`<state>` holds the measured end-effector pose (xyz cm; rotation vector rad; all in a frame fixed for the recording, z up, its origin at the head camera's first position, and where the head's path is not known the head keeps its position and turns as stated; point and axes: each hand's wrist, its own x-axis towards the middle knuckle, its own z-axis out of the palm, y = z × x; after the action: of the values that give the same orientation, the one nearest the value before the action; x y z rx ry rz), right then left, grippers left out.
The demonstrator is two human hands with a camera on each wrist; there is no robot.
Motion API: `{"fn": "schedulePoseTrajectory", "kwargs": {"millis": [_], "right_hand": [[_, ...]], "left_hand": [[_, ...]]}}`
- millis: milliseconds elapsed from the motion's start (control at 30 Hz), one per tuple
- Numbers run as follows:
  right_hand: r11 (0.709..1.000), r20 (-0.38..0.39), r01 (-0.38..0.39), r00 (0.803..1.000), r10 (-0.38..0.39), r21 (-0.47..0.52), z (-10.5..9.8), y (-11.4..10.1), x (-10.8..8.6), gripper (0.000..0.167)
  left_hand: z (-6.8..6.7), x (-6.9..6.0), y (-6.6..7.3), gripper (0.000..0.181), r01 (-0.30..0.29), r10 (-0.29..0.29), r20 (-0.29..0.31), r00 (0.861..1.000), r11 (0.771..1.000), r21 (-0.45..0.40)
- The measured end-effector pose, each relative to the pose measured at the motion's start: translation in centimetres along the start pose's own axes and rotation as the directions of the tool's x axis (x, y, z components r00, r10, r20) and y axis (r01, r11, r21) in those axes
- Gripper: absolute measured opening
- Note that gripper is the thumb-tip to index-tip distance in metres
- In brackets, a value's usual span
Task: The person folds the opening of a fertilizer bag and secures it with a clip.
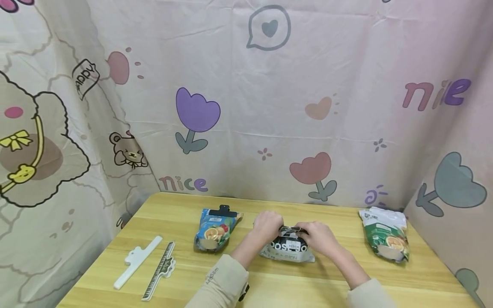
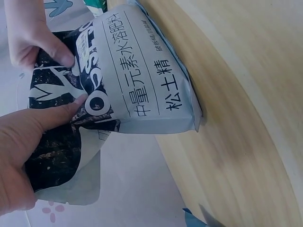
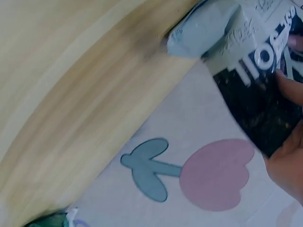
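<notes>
A black and pale-grey fertilizer bag is on the wooden table in the head view, between the two hands. My left hand grips its black upper part on the left. On the other side my right hand holds the same upper part. In the left wrist view, both thumbs press on the front of the bag, and its black top extends past the left hand. The right wrist view has the right hand at the bag's dark edge, partly cut off by the frame.
Left of the bag stands a blue bag with a black clip across its top. A white clip and a black-and-white clip lie at the table's left. At the right is a green and white bag. A printed curtain hangs behind.
</notes>
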<state>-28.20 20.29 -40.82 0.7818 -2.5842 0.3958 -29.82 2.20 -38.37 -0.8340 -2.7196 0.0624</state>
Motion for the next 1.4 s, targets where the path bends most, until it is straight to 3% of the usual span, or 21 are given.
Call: {"fn": "schedulePoseTrajectory", "kwargs": {"millis": [267,400,533,900,1400], "right_hand": [[0.982,-0.035,0.013,0.999,-0.007,0.188,0.0,1.7,-1.3,0.017],[0.968,-0.072,-0.023,0.996,0.042,0.251,-0.1,2.1,-1.7,0.025],[0.951,-0.089,-0.069,0.991,0.1,0.302,0.1,2.6,-2.1,0.022],[0.929,-0.14,-0.154,0.968,0.21,0.336,0.6,2.6,-2.5,0.018],[0.924,-0.181,-0.199,0.946,0.267,0.327,0.7,2.1,-2.5,0.017]], "left_hand": [[0.1,0.0,0.4,0.014,0.005,-0.005,0.015,1.0,1.0,-0.004],[0.3,-0.1,0.3,0.014,0.009,-0.009,0.004,1.0,1.0,0.001],[0.4,-0.2,0.2,0.015,0.025,-0.026,0.006,1.0,1.0,0.01],[0.4,-0.1,0.1,0.014,0.031,-0.031,0.01,0.999,1.0,-0.005],[0.4,0.1,0.1,0.015,0.039,-0.039,0.026,0.999,0.999,0.0]]}}
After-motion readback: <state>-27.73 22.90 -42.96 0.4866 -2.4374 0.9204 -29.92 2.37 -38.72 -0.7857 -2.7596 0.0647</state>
